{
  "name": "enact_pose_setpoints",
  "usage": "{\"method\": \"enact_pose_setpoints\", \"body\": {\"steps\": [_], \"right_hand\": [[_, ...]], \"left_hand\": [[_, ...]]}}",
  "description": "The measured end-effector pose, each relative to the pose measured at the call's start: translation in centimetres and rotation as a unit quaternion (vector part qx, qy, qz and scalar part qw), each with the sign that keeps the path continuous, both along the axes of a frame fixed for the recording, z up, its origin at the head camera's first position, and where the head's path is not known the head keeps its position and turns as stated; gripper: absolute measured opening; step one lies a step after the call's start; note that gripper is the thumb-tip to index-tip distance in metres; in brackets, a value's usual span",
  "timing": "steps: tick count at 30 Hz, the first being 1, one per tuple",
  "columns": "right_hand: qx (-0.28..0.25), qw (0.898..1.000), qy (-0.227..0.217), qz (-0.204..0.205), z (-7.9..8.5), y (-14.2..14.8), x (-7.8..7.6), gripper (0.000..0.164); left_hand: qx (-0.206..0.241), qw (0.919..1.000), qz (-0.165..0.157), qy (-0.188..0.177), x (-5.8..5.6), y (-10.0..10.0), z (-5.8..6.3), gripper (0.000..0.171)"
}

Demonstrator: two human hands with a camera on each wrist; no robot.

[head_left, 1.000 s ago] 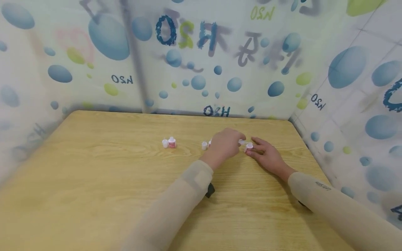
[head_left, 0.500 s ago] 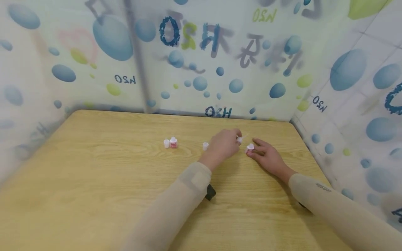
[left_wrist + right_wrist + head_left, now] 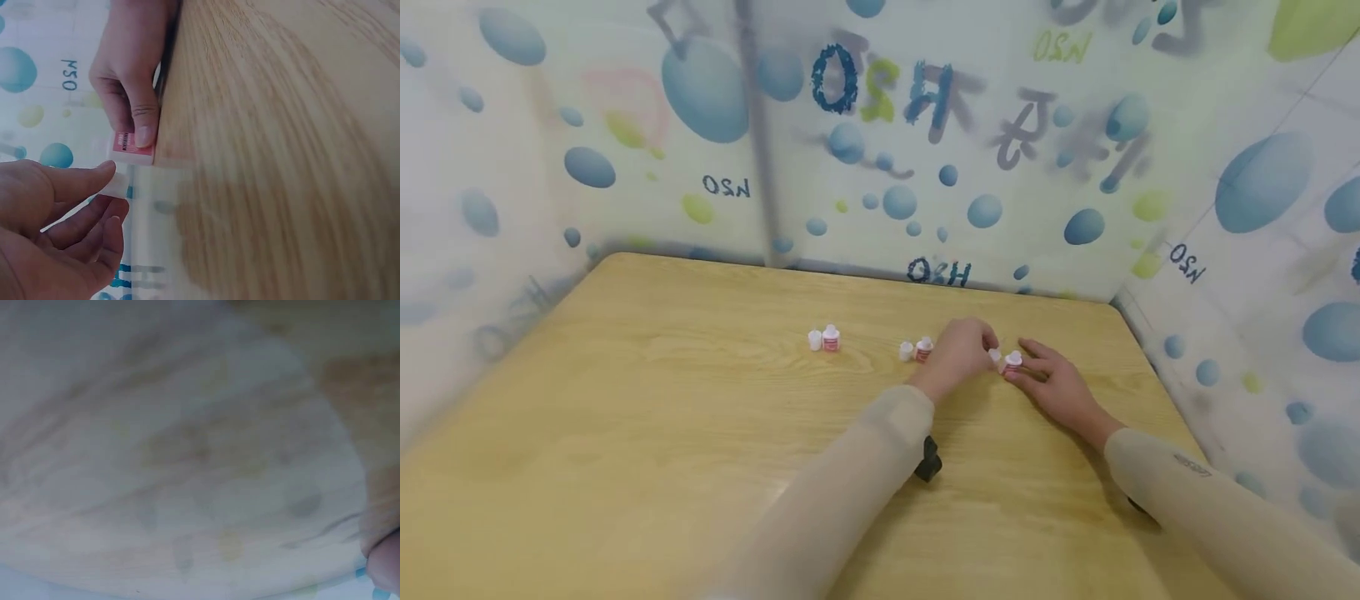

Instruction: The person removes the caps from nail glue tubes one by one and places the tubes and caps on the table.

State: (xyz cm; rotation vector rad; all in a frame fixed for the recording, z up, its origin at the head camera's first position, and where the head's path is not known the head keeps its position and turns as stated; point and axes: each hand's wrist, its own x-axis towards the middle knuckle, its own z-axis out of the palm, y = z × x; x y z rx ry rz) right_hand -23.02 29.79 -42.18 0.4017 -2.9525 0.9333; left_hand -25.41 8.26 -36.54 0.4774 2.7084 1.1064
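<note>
My left hand (image 3: 958,352) pinches a small white cap (image 3: 116,185) between thumb and fingers, low over the table and just left of a small white bottle (image 3: 1012,363) with a red label. The right hand (image 3: 1057,385) grips that bottle from the right side, thumb across its label in the left wrist view. The bottle stands upright with its white top showing. A narrow gap separates cap and bottle. The right wrist view is blurred, with only a bit of finger (image 3: 384,569) at its lower right corner.
Left of my left hand stand a similar red-labelled bottle (image 3: 924,350) and a white cap (image 3: 906,351). Farther left is another such pair, a bottle (image 3: 831,339) beside a cap (image 3: 815,340). Patterned walls (image 3: 865,200) border the wooden table (image 3: 700,400) at back and right.
The left hand has drawn the white cap away from the top of the bottle and lowered it to the bottle's left side. The right hand keeps its grip. The head view has shifted slightly.
</note>
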Motion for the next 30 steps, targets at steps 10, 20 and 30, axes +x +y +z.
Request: {"method": "enact_pose_setpoints", "body": {"steps": [10, 20, 30], "right_hand": [[0.016, 1.0, -0.007, -0.01, -0.04, 0.48, 0.34, 0.05], [0.011, 1.0, -0.012, -0.015, 0.38, 0.17, 0.29, 0.056], [0.01, 0.999, -0.035, -0.023, 0.65, -0.46, 0.6, 0.061]], "left_hand": [[0.002, 0.999, 0.014, -0.043, -0.26, 1.04, -0.94, 0.012], [-0.034, 0.9968, 0.04, -0.06, -0.38, 0.88, -1.01, 0.016], [-0.021, 0.995, 0.034, -0.092, -0.32, 0.38, -0.67, 0.022]]}}
